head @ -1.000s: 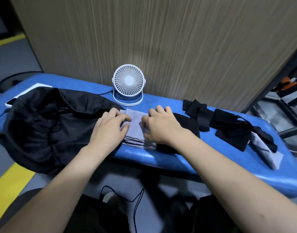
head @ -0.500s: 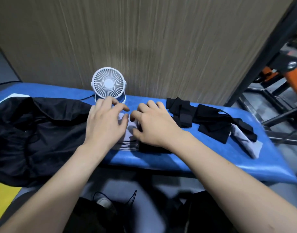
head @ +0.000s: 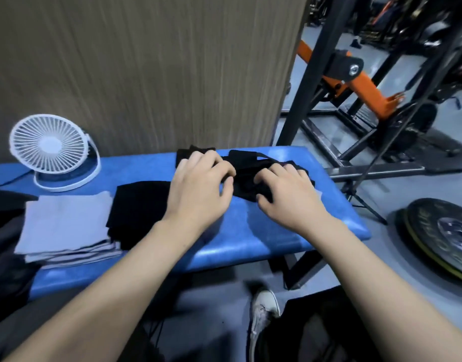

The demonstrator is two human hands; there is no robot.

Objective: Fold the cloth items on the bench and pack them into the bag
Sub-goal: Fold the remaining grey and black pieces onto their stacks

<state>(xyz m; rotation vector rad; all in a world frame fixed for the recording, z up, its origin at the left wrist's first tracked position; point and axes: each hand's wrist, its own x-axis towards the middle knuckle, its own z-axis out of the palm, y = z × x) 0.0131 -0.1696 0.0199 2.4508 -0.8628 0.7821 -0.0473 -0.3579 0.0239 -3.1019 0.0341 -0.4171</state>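
— Both hands have left the grey striped cloth point(head: 65, 226) and gone over to the right end of the surface point(head: 264, 239); the folded piece now lies alone, back on the left.

— Near to far, then?

— Closest, the padded blue surface, smooth and a bit shiny, with rounded edges. On it at the left the grey cloth sits squared up, its dark stripes showing along the near edge. Touching its right side is a folded black cloth point(head: 138, 207), matte and flat. I'd say they are parked there as finished pieces, next to the bag point(head: 2, 231), whose dark fabric only shows at the far left edge.

— And the hands?

— The left hand point(head: 198, 189) has its fingers curled down onto the tangled black pile point(head: 250, 176); the right hand point(head: 284, 189) is bunched into the same pile, thumb and fingers gripping it. The left looks to be pinching fabric too, though it is blurred.

— Why both?

— My guess is that the pile is limp and strappy, bands crossing over each other, so it takes two hands to pull one item apart.

— Behind that?

— A small white desk fan point(head: 51, 150), round ribbed grille, against the wood-grain wall panel point(head: 146, 69).
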